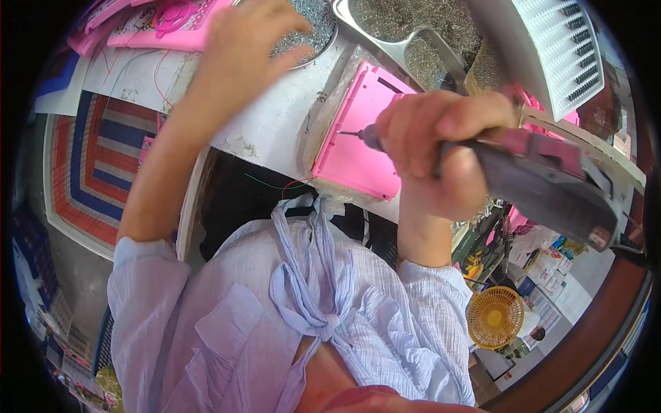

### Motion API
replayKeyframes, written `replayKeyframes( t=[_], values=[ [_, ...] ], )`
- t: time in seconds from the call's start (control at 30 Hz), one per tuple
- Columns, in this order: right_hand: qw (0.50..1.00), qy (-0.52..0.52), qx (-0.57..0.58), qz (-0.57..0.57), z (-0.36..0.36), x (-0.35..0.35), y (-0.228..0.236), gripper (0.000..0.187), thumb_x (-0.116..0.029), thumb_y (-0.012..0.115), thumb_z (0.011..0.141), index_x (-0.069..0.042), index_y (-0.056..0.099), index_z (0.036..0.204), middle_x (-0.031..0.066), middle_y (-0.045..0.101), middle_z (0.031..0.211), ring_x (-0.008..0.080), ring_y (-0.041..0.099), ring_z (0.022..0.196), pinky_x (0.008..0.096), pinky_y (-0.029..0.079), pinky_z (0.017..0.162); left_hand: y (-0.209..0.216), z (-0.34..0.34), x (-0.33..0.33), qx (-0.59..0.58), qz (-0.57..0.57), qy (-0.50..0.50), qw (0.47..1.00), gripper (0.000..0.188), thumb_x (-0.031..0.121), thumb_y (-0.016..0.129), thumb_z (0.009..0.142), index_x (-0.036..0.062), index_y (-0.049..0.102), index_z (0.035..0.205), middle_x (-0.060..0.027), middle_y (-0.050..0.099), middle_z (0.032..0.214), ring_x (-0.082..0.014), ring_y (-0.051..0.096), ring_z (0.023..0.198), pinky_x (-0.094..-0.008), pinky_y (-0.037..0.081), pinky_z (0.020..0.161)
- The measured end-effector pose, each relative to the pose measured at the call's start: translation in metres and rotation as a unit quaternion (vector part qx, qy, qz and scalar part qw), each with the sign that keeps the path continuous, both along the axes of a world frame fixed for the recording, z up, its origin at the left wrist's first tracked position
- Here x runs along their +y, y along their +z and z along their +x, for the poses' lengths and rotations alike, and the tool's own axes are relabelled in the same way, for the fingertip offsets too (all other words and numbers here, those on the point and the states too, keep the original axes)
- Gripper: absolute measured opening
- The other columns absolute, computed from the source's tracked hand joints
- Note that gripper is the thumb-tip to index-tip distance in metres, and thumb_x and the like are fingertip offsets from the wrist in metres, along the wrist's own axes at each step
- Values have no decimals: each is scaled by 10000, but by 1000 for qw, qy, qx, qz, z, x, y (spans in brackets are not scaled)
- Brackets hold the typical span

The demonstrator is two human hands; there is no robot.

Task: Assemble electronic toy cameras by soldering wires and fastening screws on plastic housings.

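Observation:
My right hand grips a grey and pink electric screwdriver, its bit tip touching a flat pink plastic panel that lies at the near edge of the white worktable. My left hand reaches forward to a round metal tray of small screws, fingers bent over the screws. I cannot tell whether it holds any.
A second metal tray of screws stands behind the panel. A white toy keyboard piece sits at upper right. Pink toy parts are stacked at upper left. A striped mat and a yellow fan are on the floor.

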State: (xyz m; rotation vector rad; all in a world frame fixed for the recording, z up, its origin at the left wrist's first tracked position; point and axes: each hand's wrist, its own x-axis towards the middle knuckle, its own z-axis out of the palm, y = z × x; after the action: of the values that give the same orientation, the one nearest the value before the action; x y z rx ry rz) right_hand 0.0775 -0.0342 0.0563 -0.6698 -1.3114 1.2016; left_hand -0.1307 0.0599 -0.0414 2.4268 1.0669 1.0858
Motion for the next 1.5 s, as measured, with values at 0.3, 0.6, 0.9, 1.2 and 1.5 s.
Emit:
replayKeyframes(
  t=[0.3,0.6,0.9,1.2,1.5],
  values=[
    [998,7,-37,-50,-7,-21,-23,250,-90,738,882,-33,535,1017,91,619,761,150,585,628,298,478,571,-4,5,1,154,-18,115,981,120,234,701,839,120,729,816,-49,635,929,-244,577,986,-473,349,911],
    [986,13,-168,-4,-18,-20,-23,224,-31,746,816,-42,537,896,73,570,680,173,544,564,325,458,536,-13,3,15,173,18,101,980,161,254,691,843,107,715,782,-43,649,797,-258,598,891,-470,360,842],
    [996,65,-9,62,5,-11,13,279,-309,634,995,-81,495,1076,15,537,670,150,497,498,345,404,471,16,2,-57,19,-51,-188,981,139,155,759,837,123,698,958,-15,675,930,-224,623,931,-415,374,920],
    [998,36,-3,56,-7,-28,8,313,-339,665,978,-87,494,1052,16,525,639,154,470,453,350,396,461,23,3,-86,6,-99,-189,977,161,162,782,787,135,705,926,16,684,892,-174,634,920,-410,365,964],
    [1000,3,10,-12,-17,-61,-19,253,-120,754,903,-17,534,975,103,588,724,201,577,610,328,469,553,13,7,-84,47,-103,-272,956,484,60,750,740,82,686,1219,-55,652,1381,-208,538,1365,-460,374,996]
  ],
)
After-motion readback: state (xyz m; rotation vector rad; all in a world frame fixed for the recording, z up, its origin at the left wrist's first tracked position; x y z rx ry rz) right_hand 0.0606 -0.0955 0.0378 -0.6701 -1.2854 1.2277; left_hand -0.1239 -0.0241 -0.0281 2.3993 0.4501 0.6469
